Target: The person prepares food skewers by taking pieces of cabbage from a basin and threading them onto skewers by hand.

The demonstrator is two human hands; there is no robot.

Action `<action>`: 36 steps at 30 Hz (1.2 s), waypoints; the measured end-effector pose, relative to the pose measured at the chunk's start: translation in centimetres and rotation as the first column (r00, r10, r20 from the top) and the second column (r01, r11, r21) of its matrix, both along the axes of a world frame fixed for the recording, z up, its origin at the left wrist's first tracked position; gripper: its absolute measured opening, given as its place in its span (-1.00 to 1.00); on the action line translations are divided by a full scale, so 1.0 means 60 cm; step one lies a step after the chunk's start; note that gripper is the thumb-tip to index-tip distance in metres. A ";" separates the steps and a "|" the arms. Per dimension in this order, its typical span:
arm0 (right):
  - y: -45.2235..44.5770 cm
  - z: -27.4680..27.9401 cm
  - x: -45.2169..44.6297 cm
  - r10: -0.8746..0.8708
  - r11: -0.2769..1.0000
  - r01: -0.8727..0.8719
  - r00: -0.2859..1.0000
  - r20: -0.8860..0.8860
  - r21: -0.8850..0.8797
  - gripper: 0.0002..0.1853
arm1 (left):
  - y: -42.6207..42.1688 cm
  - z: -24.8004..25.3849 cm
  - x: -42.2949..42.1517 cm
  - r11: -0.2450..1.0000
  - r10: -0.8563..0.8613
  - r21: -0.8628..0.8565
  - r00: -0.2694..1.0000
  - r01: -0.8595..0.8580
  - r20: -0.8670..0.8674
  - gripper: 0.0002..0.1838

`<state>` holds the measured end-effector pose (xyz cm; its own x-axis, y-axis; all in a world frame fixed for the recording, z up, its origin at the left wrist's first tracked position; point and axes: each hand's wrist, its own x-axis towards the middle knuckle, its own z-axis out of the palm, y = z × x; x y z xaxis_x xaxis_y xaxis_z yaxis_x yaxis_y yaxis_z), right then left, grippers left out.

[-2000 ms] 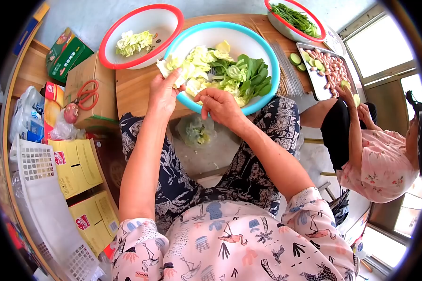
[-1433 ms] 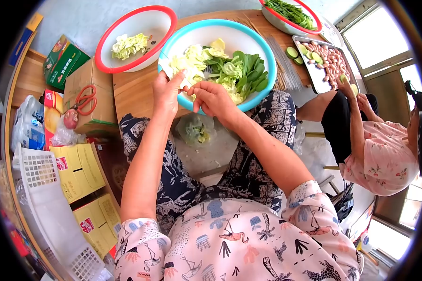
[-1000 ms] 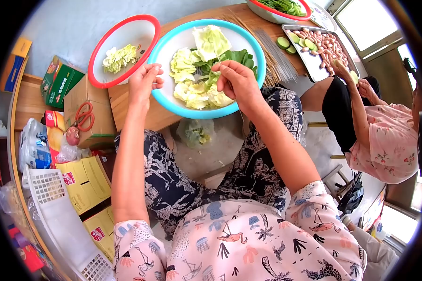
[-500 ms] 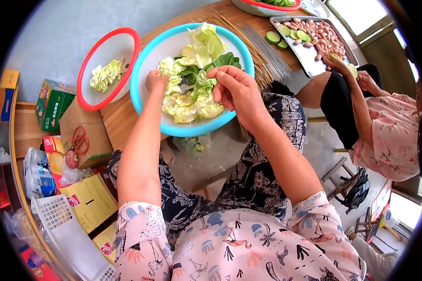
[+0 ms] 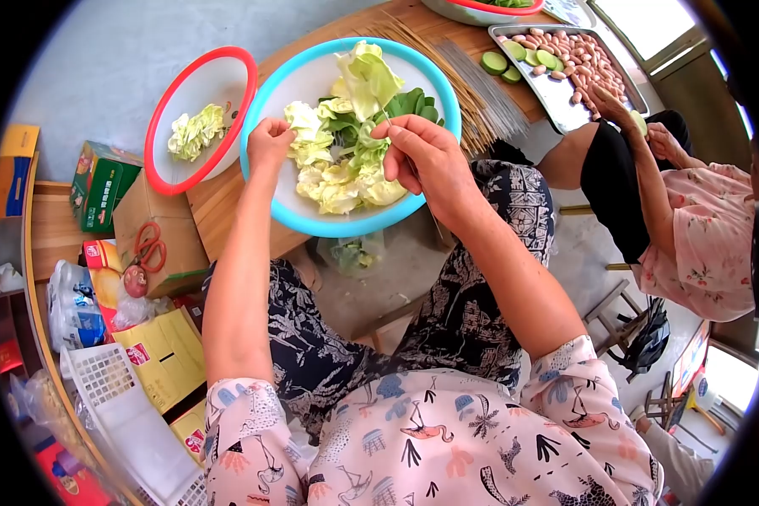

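Observation:
A blue-rimmed bowl [image 5: 452,126] holds pale cabbage pieces [image 5: 339,190] and dark green leaves [image 5: 413,103]. Over its right part, my right hand [image 5: 426,160] pinches a thin skewer [image 5: 386,116], with a large pale cabbage leaf [image 5: 368,80] at its upper end. My left hand [image 5: 271,145] is closed at the bowl's left rim, fingertips against the cabbage; what they pinch is hidden. To the left stands a red-rimmed bowl [image 5: 152,143] with a small heap of cut cabbage [image 5: 196,132].
Bamboo skewers [image 5: 447,67] and metal skewers [image 5: 491,93] lie right of the blue-rimmed bowl. Beyond is a tray [image 5: 557,114] of pink pieces and green slices. A co-worker [image 5: 700,236] sits at the right. Scissors [image 5: 149,246] rest by a carton [image 5: 164,228] at the left.
My right hand has lifted the skewered leaf away from my left hand. My left hand let go, reached into the cabbage at the bowl's left side, and has since drawn back slightly.

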<state>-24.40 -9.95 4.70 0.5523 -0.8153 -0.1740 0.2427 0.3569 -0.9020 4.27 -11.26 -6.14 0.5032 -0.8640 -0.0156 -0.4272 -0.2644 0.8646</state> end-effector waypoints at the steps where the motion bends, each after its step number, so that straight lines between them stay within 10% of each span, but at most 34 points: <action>1: 0.001 0.002 0.001 0.000 1.000 0.000 1.000 0.004 -0.001 -0.78 | 0.006 0.005 0.008 1.000 0.000 -0.001 1.000 0.000 0.004 -0.84; 7: 0.007 0.002 0.003 -0.022 0.999 0.022 1.000 0.015 -0.023 -0.78 | 0.027 0.037 -0.011 0.987 -0.153 0.125 0.787 0.097 0.598 -0.82; 11: 0.003 0.004 0.001 -0.080 0.997 0.080 0.994 0.076 0.001 -0.79 | -0.017 0.032 -0.050 0.967 -0.253 0.114 0.822 0.227 0.510 -0.83; 22: -0.018 0.002 -0.013 -0.127 0.989 0.118 0.987 0.098 0.093 -0.79 | -0.085 -0.031 -0.075 0.887 -0.432 0.290 0.427 0.359 0.794 -0.77; 27: -0.012 0.007 -0.017 -0.131 0.987 0.119 0.985 0.109 0.107 -0.79 | -0.065 0.011 -0.041 0.888 -0.389 -0.017 0.770 0.460 0.506 -0.79; 28: -0.011 0.008 -0.018 -0.132 0.986 0.119 0.985 0.113 0.112 -0.78 | -0.055 0.027 -0.046 0.919 -0.373 -0.049 0.902 0.392 0.219 -0.81; 36: -0.011 -0.004 -0.011 -0.107 0.989 0.091 0.984 0.144 0.114 -0.81 | 0.016 0.079 -0.036 0.987 -0.154 -0.110 0.877 0.116 -0.455 -0.84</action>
